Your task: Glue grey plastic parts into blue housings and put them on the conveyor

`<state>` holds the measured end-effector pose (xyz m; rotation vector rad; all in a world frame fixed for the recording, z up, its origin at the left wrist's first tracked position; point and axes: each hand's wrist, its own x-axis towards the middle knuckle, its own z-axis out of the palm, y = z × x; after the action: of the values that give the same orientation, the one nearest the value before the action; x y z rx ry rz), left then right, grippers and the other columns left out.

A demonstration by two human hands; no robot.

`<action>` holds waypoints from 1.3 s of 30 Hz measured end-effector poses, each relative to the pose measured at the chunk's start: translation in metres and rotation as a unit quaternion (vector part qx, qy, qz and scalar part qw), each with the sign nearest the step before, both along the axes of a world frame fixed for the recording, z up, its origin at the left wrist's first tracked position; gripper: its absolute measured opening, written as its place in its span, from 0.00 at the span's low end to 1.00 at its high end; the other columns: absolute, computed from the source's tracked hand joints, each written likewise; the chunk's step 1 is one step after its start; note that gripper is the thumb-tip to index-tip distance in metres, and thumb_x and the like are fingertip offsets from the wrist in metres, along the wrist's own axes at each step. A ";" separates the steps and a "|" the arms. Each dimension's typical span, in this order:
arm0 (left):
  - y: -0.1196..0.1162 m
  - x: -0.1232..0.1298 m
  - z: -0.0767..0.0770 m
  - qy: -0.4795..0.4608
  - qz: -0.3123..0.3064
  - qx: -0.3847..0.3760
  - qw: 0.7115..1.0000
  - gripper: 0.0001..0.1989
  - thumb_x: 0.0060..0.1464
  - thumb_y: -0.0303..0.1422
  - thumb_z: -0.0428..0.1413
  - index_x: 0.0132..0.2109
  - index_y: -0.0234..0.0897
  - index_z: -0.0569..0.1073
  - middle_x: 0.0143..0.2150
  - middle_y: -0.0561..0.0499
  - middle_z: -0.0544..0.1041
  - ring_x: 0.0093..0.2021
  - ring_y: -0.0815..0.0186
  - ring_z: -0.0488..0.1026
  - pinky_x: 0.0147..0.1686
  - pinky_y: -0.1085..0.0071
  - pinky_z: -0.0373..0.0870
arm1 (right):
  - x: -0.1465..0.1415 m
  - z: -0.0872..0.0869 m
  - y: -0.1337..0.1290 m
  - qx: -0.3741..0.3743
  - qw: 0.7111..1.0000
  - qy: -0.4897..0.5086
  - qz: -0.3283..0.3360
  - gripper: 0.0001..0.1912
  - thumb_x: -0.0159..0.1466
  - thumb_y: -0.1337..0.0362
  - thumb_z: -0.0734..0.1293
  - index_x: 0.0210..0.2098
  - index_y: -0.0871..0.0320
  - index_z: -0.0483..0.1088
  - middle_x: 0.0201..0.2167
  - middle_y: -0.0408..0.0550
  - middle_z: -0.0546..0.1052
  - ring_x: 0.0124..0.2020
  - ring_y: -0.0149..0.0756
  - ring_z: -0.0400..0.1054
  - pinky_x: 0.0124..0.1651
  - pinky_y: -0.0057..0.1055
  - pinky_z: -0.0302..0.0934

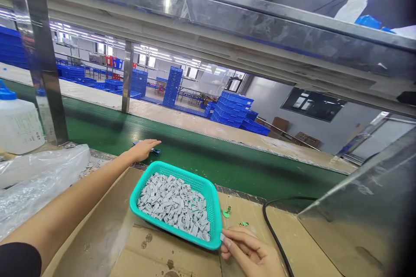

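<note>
My left hand [142,150] reaches over the green conveyor belt, its fingers stretched out. Partly under it lies a small dark blue thing [156,151], mostly covered, so its kind and any grip on it are unclear. By the right corner of a turquoise plastic basket [214,207], my right hand [248,251] pinches a small grey plastic piece [222,237] between thumb and forefinger. Many similar grey plastic pieces [175,203] fill the basket, which sits on cardboard.
Two small green-and-gold bits [226,212] lie on the cardboard [156,251]. A black cable [276,238] curves at the right. Clear plastic bags [48,181] and a white jug [19,125] are at the left. A metal shelf [208,17] spans overhead; blue crates [230,108] stand beyond the belt.
</note>
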<state>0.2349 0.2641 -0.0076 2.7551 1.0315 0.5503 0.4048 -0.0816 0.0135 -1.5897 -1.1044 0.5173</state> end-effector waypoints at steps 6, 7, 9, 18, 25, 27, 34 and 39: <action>-0.017 0.010 -0.005 -0.025 -0.017 -0.057 0.998 0.11 0.54 0.34 0.49 0.43 0.34 0.68 0.46 0.46 0.69 0.46 0.62 0.66 0.45 0.58 0.63 | -0.006 0.007 -0.005 0.000 0.991 -0.128 0.027 0.11 0.56 0.60 0.64 0.33 0.59 0.75 0.30 0.53 0.73 0.30 0.37 0.71 0.32 0.30 0.70; -0.020 0.008 -0.004 -0.044 -0.005 -0.069 0.997 0.11 0.54 0.34 0.49 0.43 0.33 0.68 0.46 0.46 0.69 0.45 0.62 0.66 0.45 0.58 0.63 | -0.008 0.007 -0.006 0.004 0.985 -0.171 0.023 0.11 0.57 0.61 0.63 0.35 0.58 0.75 0.31 0.53 0.73 0.30 0.37 0.70 0.32 0.30 0.70; -0.025 0.001 -0.001 -0.094 0.016 -0.096 0.991 0.11 0.53 0.35 0.50 0.42 0.33 0.69 0.44 0.46 0.70 0.44 0.63 0.67 0.44 0.58 0.63 | -0.011 0.007 -0.007 0.007 0.960 -0.279 0.020 0.12 0.60 0.65 0.60 0.37 0.58 0.74 0.31 0.52 0.73 0.30 0.36 0.70 0.32 0.29 0.69; -0.107 -0.044 0.032 -0.384 0.028 -0.279 0.880 0.22 0.46 0.43 0.51 0.48 0.38 0.64 0.39 0.48 0.70 0.33 0.64 0.72 0.32 0.69 0.68 | -0.007 -0.010 -0.009 -0.038 0.816 -0.577 -0.006 0.27 0.54 0.80 0.49 0.48 0.60 0.65 0.42 0.56 0.72 0.43 0.44 0.68 0.39 0.38 0.68; -0.175 -0.068 0.038 -0.465 -0.060 -0.516 0.717 0.15 0.44 0.38 0.57 0.40 0.37 0.69 0.31 0.53 0.69 0.28 0.74 0.66 0.28 0.77 0.63 | -0.006 0.002 -0.002 -0.027 0.839 -0.543 -0.006 0.19 0.59 0.73 0.51 0.44 0.58 0.67 0.39 0.54 0.74 0.39 0.42 0.70 0.37 0.37 0.68; -0.185 -0.069 0.041 -0.473 -0.067 -0.596 0.646 0.17 0.42 0.32 0.59 0.42 0.38 0.68 0.32 0.54 0.69 0.29 0.75 0.66 0.29 0.78 0.62 | -0.009 0.011 -0.002 -0.031 0.878 -0.477 -0.007 0.14 0.61 0.68 0.54 0.39 0.58 0.69 0.32 0.52 0.76 0.32 0.40 0.72 0.32 0.34 0.69; -0.201 -0.070 0.052 -0.427 -0.086 -0.659 0.613 0.23 0.40 0.26 0.60 0.47 0.36 0.66 0.32 0.52 0.72 0.34 0.71 0.70 0.34 0.76 0.62 | -0.025 0.033 -0.018 -0.029 0.926 -0.378 0.003 0.08 0.58 0.64 0.59 0.30 0.57 0.70 0.31 0.51 0.74 0.30 0.37 0.71 0.30 0.28 0.67; -0.202 -0.070 0.045 -0.415 -0.094 -0.675 0.603 0.21 0.42 0.31 0.60 0.46 0.38 0.66 0.30 0.55 0.71 0.29 0.74 0.70 0.28 0.78 0.59 | -0.047 0.030 -0.025 -0.058 0.945 -0.316 0.064 0.08 0.59 0.66 0.59 0.34 0.58 0.69 0.29 0.49 0.73 0.28 0.33 0.70 0.29 0.24 0.67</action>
<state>0.1648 0.0619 0.0369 0.9775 0.4539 0.5368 0.3582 -0.1063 0.0437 -1.8533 -1.6886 0.1481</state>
